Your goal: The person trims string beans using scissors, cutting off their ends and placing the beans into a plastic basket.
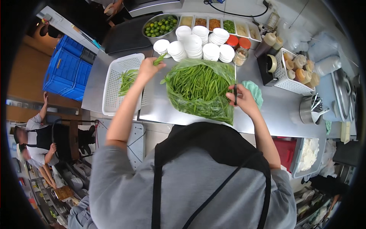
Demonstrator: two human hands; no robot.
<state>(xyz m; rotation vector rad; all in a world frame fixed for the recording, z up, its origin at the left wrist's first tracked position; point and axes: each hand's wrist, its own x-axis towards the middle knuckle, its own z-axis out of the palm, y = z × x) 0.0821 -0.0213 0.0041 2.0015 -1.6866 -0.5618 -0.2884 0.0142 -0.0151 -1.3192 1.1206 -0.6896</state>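
Note:
My left hand [149, 70] is shut on a small bunch of green stems [159, 59], raised near the right rim of a white perforated plastic basket [109, 86]. Cut green stems [128, 81] lie inside that basket. A clear plastic bag [206, 110], its mouth wide apart, holds a large heap of long green vegetable stems [197, 83] before me. At the bag's right side, my right hand [243, 98] grips a thin knife [235, 93] by its black handle, blade pointing away from me. A crumpled green cloth [254, 90] lies just beyond this hand.
Stacked white bowls [193, 47], a steel bowl of limes [160, 26] and containers of chopped ingredients [214, 23] line the counter's back. On the right stand a basket of sauce bottles [298, 70] and a steel utensil pot [310, 110]. Co-workers [40, 140] are at the left.

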